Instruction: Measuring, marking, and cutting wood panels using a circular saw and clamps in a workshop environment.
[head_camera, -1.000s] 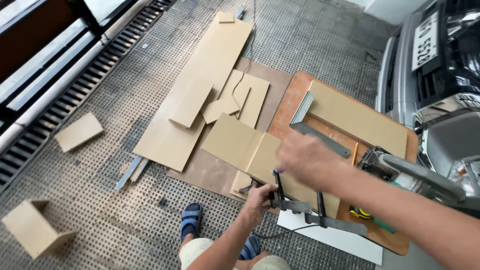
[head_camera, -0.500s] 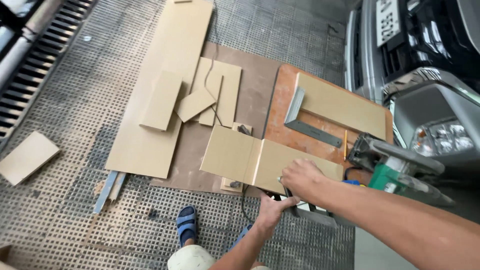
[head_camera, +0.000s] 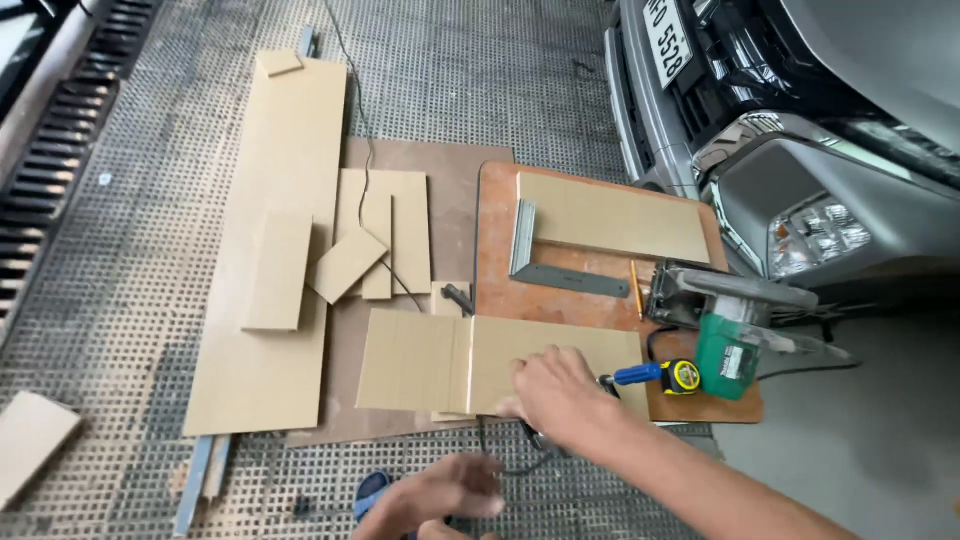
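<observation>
Grated floor (head_camera: 120, 300), two hands, one board (head_camera: 440, 362)

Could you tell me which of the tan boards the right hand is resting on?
The right hand rests on the nearest rectangular tan board, the only one crossing the orange-brown panel's edge.

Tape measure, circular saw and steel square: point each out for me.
tape measure (head_camera: 684, 377), head view, yellow case
circular saw (head_camera: 735, 345), head view, green motor housing
steel square (head_camera: 570, 279), head view, long dark blade
</observation>
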